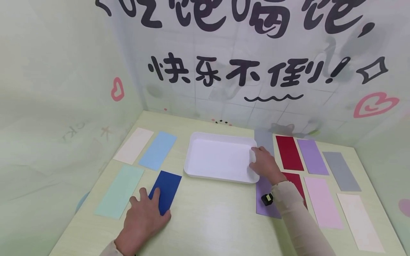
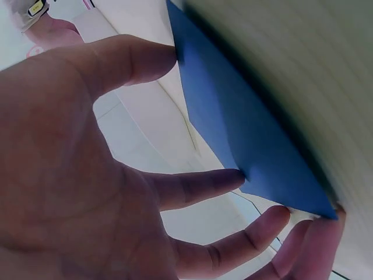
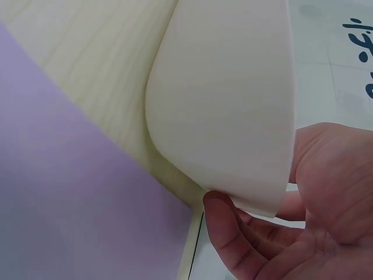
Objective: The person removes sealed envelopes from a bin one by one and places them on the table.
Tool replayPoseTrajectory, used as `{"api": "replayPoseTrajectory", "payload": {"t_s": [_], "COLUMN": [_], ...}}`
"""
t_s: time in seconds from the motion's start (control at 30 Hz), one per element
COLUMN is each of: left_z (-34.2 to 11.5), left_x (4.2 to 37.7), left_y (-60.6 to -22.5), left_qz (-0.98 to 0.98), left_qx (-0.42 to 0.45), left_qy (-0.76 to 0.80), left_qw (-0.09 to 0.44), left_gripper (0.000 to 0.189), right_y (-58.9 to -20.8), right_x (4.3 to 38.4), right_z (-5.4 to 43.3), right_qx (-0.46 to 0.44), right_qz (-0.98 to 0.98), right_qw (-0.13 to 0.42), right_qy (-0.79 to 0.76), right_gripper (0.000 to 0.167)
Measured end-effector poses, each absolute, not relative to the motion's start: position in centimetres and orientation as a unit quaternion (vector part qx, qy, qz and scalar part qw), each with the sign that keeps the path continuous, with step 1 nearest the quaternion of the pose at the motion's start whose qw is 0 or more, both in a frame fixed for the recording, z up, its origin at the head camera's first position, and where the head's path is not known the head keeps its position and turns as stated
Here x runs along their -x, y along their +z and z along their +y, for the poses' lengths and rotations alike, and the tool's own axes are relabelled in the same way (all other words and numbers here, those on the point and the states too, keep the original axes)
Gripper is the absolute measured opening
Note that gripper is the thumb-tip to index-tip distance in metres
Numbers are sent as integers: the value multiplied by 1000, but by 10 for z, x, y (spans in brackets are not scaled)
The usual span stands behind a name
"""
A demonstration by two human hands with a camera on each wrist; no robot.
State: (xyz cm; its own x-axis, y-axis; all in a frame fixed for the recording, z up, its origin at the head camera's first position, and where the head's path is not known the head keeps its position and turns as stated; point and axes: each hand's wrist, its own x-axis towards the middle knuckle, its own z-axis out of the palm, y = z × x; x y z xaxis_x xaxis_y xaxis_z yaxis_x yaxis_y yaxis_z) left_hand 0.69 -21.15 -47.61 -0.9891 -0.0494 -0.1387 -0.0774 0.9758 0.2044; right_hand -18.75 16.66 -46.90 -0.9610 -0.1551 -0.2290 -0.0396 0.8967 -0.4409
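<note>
My left hand [image 1: 144, 215] is spread at a dark blue card [image 1: 166, 188] at the left front. In the left wrist view its thumb touches one edge of the blue card [image 2: 250, 128], and other fingertips touch farther along it. My right hand [image 1: 265, 164] grips the right rim of a shallow white tray [image 1: 221, 160]. The right wrist view shows the fingers curled under the end of the tray [image 3: 227, 105], which blocks part of the hand. Beneath the right wrist lies a purple card [image 1: 264, 202], partly covered by the arm and tray.
Left of the tray lie a pale pink card [image 1: 133, 145], a light blue card [image 1: 158, 150] and a mint green card [image 1: 120, 191]. Several cards lie at the right, among them a red card [image 1: 289, 153] and a grey card [image 1: 342, 170]. Behind the table hangs a printed curtain [image 1: 208, 103].
</note>
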Motion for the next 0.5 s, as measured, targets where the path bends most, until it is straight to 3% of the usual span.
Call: {"api": "replayPoseTrajectory", "payload": {"t_s": [0.5], "left_z": [-213], "left_x": [-2], "left_y": [-471], "left_qz": [992], "left_qx": [32], "left_qy": [104], "left_qw": [67], "left_gripper": [83], "right_y": [-465], "right_x": [183], "right_z": [171], "right_qx": [68], "right_qz": [965], "right_qw": [104], "right_qy": [-233], "right_gripper": [64]}}
